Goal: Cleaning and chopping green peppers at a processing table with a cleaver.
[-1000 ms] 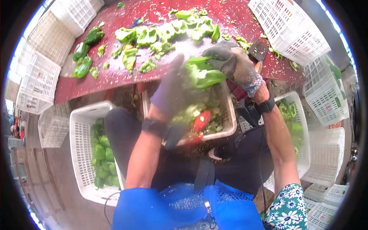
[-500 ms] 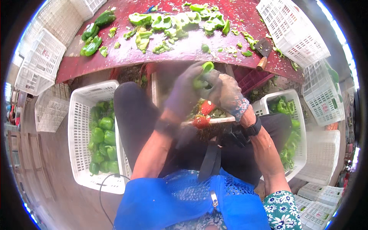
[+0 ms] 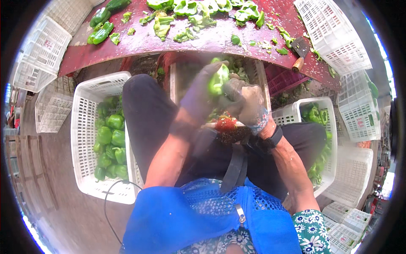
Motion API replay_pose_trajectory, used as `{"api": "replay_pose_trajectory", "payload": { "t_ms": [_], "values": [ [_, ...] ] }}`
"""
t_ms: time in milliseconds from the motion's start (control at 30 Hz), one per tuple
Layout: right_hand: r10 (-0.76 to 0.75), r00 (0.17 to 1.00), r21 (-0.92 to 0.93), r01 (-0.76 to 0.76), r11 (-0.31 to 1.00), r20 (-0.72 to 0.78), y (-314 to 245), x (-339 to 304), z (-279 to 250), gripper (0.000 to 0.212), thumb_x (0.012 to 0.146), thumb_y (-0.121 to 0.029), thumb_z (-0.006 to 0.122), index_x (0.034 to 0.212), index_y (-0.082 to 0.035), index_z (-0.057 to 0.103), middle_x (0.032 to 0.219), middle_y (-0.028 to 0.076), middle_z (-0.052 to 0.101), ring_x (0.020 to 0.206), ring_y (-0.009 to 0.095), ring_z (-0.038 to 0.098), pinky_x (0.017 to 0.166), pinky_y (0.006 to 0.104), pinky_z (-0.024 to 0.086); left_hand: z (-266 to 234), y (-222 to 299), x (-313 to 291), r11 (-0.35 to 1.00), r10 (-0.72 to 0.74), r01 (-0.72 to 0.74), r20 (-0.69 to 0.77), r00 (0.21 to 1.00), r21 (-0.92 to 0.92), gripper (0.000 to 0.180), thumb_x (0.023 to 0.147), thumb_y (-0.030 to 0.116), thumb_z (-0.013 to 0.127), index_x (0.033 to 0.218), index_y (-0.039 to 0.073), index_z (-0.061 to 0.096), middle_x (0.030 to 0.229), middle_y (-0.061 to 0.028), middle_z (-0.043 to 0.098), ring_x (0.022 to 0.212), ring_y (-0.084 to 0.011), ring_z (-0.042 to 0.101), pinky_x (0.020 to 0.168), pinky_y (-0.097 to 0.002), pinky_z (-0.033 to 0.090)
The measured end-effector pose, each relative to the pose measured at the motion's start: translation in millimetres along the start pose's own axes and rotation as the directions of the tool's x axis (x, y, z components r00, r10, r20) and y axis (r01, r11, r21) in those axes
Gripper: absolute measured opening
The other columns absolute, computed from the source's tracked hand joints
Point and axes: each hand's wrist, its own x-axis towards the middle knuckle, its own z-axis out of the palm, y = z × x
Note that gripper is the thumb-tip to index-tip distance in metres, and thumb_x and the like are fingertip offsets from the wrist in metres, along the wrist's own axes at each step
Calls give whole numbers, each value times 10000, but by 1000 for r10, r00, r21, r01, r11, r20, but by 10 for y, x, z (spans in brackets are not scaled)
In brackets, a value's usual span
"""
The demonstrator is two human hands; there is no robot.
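My left hand [image 3: 198, 92], in a dark glove, grips a bright green bell pepper [image 3: 219, 79] above the crate between my knees. Close beside it is my right hand [image 3: 251, 102], fingers curled in, wearing a worn glove with a floral cuff. Anything inside those curled fingers is hidden, and both hands are partly blurred. Under the hands, a red and brown bundle [image 3: 226, 124] lies at the near edge of a white crate [image 3: 261, 80] with green scraps in it. Whole green peppers [image 3: 115, 137] fill part of the white basket [image 3: 78, 169] at my left.
Ahead, a red tabletop [image 3: 127, 42] carries halved peppers [image 3: 185, 7], scraps, whole peppers [image 3: 100, 33] and a wooden-handled cleaver [image 3: 299, 51] at its right edge. At my right stands a basket [image 3: 332, 169] of cut peppers [image 3: 315, 115]. White crates [image 3: 334, 29] line both sides.
Both hands stay together over the crate; the pepper in my left hand has turned and shows more of its side. The view has tilted slightly downward.
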Motion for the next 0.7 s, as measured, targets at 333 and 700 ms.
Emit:
{"api": "replay_pose_trajectory", "payload": {
  "t_ms": [333,700],
  "values": [
    [114,991,31,-112,993,-74,81,57,-280,472,847,-212,710,1305,-186,600,950,62,685,702,192,665,566,317,522,38,9,53,992,123,-123,-10,992,-2,468,963,408,504,1284,67,488,957,-133,633,880,-245,658,791,-395,569],
    [445,879,603,-264,753,-171,170,80,-286,167,875,-94,638,1023,-35,688,962,148,718,792,237,695,652,325,556,52,109,16,917,274,-303,141,951,259,360,979,256,485,1286,69,499,1148,-148,640,914,-148,652,752,-283,553]
  ]
}}
